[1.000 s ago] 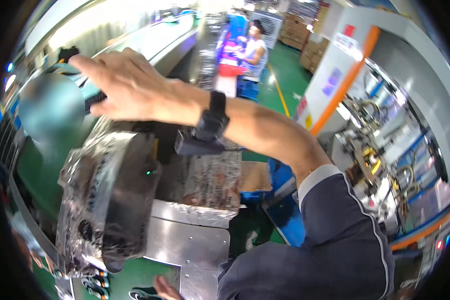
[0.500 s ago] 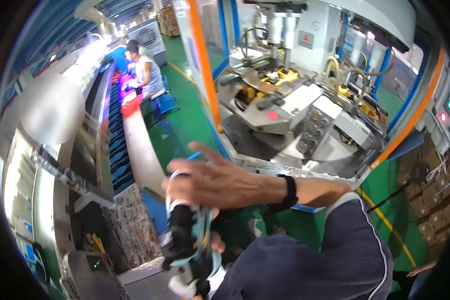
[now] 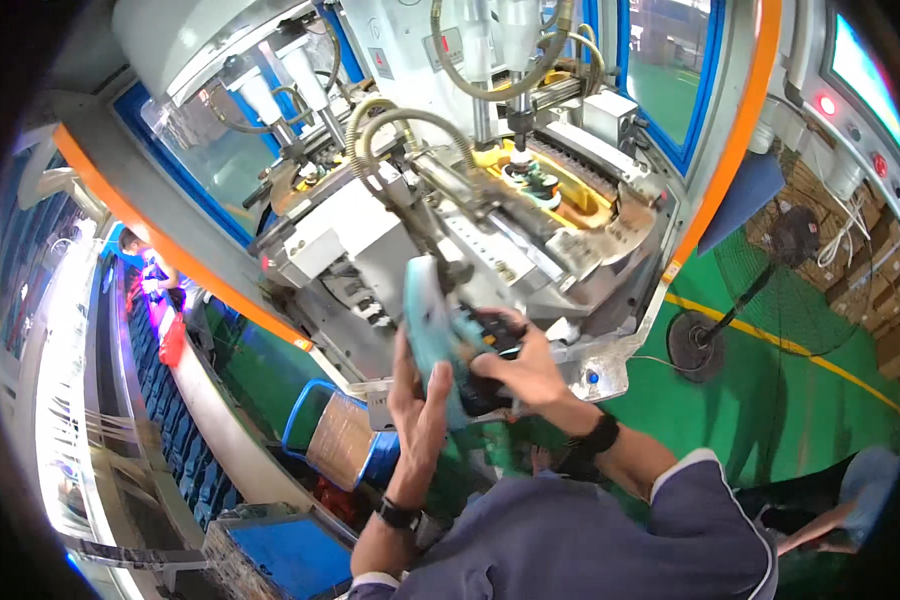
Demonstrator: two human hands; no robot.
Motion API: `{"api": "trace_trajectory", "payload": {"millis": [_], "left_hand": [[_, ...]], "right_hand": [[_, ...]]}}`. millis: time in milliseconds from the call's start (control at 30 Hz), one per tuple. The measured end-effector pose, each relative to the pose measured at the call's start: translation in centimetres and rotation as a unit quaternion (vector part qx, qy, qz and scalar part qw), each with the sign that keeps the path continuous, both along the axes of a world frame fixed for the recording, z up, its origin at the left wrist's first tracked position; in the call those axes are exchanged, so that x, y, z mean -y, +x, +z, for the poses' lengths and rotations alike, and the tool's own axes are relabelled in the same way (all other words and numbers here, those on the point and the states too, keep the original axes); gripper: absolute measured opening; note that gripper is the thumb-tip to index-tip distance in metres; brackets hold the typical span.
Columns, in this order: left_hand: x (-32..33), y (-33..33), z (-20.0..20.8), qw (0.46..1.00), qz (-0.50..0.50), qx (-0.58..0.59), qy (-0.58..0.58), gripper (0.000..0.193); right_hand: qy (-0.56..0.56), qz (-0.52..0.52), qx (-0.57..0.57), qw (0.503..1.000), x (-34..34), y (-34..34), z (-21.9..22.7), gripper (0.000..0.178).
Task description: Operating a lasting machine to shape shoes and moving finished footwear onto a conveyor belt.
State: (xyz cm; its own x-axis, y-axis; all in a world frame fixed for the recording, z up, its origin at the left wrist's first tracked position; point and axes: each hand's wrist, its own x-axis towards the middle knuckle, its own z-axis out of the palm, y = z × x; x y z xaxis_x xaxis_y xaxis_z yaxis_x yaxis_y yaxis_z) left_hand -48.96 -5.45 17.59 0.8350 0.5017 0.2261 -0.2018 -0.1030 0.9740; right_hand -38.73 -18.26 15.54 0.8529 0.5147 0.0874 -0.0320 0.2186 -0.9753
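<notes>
My left hand (image 3: 418,400) is closed round a pale teal shoe sole (image 3: 428,320), which stands nearly upright and is smeared by motion. Against its right side lies a black shoe upper (image 3: 485,370), gripped by my right hand (image 3: 530,372) with the thumb across it. Whether sole and upper are joined I cannot tell. Both hands are in front of a press machine (image 3: 370,225). Inside it, beyond my hands, a dark shoe with a pale sole (image 3: 532,183) sits in a yellow mould (image 3: 585,205) under a vertical rod.
Orange-edged posts (image 3: 185,255) frame the machine. On the right are a control panel (image 3: 865,100) with a lit screen and a floor fan (image 3: 695,345). A conveyor (image 3: 175,430) runs along the left, with a co-worker (image 3: 155,275) far along it. A blue-framed stool (image 3: 335,435) stands near the machine.
My view has turned right, bringing the machine to the middle. Both hands now hold the shoe parts before it; earlier they were lower left, with my left hand mostly hidden.
</notes>
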Motion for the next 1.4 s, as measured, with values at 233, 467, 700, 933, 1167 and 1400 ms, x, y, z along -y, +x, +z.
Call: {"api": "trace_trajectory", "payload": {"millis": [233,467,700,933,1167,1400], "left_hand": [[0.2,23.6,-4.7,0.977,-0.112,-0.142,-0.109,0.080],[-5.4,46.0,-18.9,0.958,0.037,-0.275,0.070,0.089],[-5.0,51.5,-19.7,0.880,0.157,-0.408,0.188,0.073],[-9.4,37.8,-11.6,0.875,-0.151,-0.206,-0.412,0.025],[-9.6,9.9,-5.3,0.906,-0.066,-0.205,-0.364,0.055],[-3.2,-9.0,-2.3,0.880,0.302,-0.130,-0.343,0.049]], "right_hand": [[0.010,-0.226,0.013,0.974,11.9,13.0,-2.0,0.060],[-0.087,-0.346,0.031,0.934,16.7,18.4,-1.5,0.059],[-0.233,-0.353,0.085,0.902,17.3,26.6,-2.3,0.054],[-0.450,-0.227,0.143,0.852,4.7,42.2,1.6,0.055],[-0.610,-0.030,0.172,0.773,-14.2,45.7,-5.7,0.055],[-0.589,-0.154,0.246,0.754,-20.0,44.2,-14.6,0.052]]}}
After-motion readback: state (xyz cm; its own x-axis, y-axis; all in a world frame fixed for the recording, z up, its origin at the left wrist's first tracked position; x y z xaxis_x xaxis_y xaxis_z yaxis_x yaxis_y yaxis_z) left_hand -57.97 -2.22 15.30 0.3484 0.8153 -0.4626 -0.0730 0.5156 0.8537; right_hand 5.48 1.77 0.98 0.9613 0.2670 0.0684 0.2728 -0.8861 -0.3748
